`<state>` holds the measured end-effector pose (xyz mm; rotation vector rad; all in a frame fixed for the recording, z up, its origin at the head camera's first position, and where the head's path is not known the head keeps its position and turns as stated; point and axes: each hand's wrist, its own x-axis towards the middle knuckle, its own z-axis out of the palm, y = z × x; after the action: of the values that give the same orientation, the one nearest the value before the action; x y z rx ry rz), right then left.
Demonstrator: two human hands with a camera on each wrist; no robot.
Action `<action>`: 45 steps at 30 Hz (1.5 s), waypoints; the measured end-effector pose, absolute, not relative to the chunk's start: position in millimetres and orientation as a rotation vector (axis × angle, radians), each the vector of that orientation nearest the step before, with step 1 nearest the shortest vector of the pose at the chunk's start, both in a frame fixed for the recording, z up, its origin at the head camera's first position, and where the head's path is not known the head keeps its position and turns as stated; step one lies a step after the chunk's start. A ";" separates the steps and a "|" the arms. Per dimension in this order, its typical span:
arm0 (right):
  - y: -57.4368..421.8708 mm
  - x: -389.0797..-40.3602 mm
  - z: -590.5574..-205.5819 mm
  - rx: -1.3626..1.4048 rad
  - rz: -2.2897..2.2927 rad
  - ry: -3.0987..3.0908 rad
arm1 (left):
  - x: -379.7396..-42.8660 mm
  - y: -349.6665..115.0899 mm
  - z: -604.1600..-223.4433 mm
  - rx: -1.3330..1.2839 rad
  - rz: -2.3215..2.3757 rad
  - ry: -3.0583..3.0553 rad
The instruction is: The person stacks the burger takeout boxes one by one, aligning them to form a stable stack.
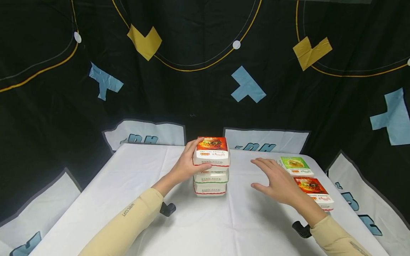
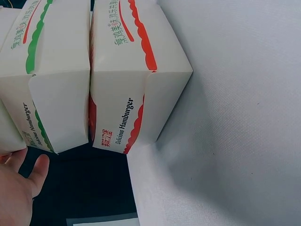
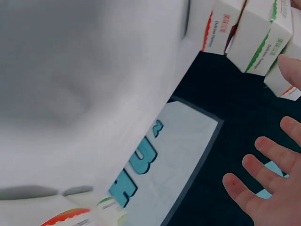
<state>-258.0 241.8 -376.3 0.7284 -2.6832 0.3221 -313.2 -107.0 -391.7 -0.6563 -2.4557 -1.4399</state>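
We see the left hand (image 1: 186, 160) gripping the top box (image 1: 212, 153) by its left side, just above the middle box (image 1: 211, 177). Its printed lid faces up and its lettered front faces us; from its nearly square outline we cannot tell a long axis. Right of the middle box hovers the right hand (image 1: 277, 182), unoccupied, fingers spread; farther right lie a green-lidded box (image 1: 295, 163) and a red-lidded box (image 1: 312, 188).
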 end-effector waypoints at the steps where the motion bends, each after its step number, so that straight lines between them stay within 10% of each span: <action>1: 244.3 -257.5 -377.5 0.725 0.323 -2.688 | -313.4 -106.9 -391.5 -0.657 -1.441 -2.454; 45: 344.4 -234.3 -395.6 0.500 0.264 -2.869 | -311.7 -105.9 -391.5 -0.615 -1.418 -2.486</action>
<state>-234.3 344.4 -395.6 0.5002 -2.8693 0.2639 -311.7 -105.9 -391.5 -0.6145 -2.4856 -1.4182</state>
